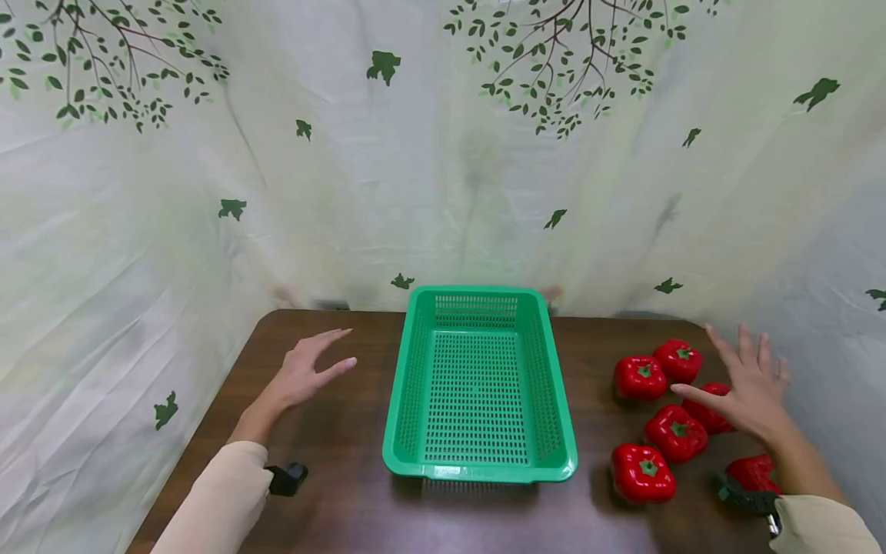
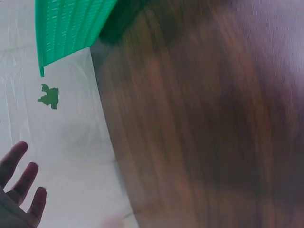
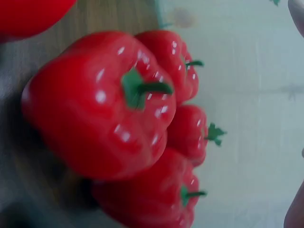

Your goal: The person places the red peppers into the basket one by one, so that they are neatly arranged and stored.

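Note:
Several glossy red bell peppers with green stems sit in a group on the right of the table, one red bell pepper (image 1: 643,473) nearest the front. My right hand (image 1: 751,388) is spread above the group, fingers apart, and overlaps a bell pepper (image 1: 709,412) in the head view. Close up in the right wrist view is a large bell pepper (image 3: 99,104). On the left, my left hand (image 1: 308,368) hovers over the table with thumb and fingers apart and nothing between them. Between the hands stands a green plastic basket (image 1: 398,400) with nothing in it.
The dark wooden table (image 1: 346,500) reaches back to a pale curtain (image 1: 443,192) printed with leaves. A bell pepper (image 1: 754,472) lies partly behind the right wrist's black strap. Black camera mounts are on both wrists.

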`<state>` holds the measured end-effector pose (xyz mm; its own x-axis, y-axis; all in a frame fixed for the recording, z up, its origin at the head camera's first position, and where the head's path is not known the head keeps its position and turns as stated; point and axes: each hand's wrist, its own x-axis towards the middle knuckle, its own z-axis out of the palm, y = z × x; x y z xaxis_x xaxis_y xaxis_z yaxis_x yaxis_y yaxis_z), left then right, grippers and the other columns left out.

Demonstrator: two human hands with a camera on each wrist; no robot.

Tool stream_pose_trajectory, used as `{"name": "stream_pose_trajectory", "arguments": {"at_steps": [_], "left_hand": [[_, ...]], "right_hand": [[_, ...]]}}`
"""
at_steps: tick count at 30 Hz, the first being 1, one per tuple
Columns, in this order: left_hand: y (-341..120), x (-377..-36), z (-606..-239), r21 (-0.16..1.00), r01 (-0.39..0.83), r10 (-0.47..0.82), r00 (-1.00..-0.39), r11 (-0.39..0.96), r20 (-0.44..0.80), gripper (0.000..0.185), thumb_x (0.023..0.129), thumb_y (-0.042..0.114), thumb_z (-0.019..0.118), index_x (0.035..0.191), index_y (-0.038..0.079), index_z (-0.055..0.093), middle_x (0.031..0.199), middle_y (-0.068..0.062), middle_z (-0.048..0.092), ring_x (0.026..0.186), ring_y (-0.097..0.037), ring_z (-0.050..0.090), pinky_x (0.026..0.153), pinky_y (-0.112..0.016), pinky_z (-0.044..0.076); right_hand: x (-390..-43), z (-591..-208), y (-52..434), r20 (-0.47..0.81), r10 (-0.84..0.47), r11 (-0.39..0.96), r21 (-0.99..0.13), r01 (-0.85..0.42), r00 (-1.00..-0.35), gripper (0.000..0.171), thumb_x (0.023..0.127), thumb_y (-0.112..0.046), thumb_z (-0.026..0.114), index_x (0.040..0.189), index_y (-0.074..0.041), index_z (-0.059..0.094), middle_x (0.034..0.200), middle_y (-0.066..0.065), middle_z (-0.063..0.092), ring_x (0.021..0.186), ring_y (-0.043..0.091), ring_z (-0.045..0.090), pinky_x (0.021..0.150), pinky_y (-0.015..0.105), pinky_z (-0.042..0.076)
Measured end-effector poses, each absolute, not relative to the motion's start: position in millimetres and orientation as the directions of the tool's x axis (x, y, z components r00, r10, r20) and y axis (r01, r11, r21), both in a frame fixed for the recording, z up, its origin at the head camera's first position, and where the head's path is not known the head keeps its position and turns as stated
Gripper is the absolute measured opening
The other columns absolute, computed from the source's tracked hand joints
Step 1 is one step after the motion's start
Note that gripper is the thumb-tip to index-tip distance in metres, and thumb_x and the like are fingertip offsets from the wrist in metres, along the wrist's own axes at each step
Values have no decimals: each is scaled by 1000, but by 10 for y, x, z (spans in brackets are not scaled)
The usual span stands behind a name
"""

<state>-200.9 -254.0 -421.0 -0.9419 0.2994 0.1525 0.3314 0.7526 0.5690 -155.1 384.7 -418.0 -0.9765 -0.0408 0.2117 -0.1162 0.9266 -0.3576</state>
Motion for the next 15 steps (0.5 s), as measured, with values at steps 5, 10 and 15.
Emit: {"name": "stream_pose_trajectory", "arguments": {"at_steps": [5, 10, 15], "left_hand": [[-2483, -1963, -4279, 686, 264, 274, -957, 678, 97, 57, 98, 39, 54, 145, 11, 41, 139, -19, 49, 126, -41, 46, 98, -61, 35], [-2414, -1929, -4351, 751, 229, 263, -962, 619, 77, 52, 99, 36, 53, 144, 12, 43, 130, -19, 56, 114, -36, 57, 93, -54, 44], [-2343, -1910, -4394, 799, 202, 263, -963, 567, 57, 50, 100, 34, 51, 143, 9, 43, 127, -19, 58, 113, -36, 58, 93, -53, 45]], "right_hand": [[-1422, -4216, 3981, 246, -30, 896, -423, -135, -969, 101, 80, -43, 71, 155, -17, 10, 156, 27, -8, 139, 52, -17, 97, 73, -18], [-1291, -4277, 4086, 283, -5, 864, -482, -147, -959, 94, 82, -36, 71, 155, -12, 15, 156, 29, 5, 140, 54, -7, 96, 73, -19], [-1117, -4382, 4179, 282, 45, 857, -503, -108, -958, 90, 83, -33, 70, 153, -8, 19, 153, 32, 12, 138, 56, -1, 97, 74, -16]]}}
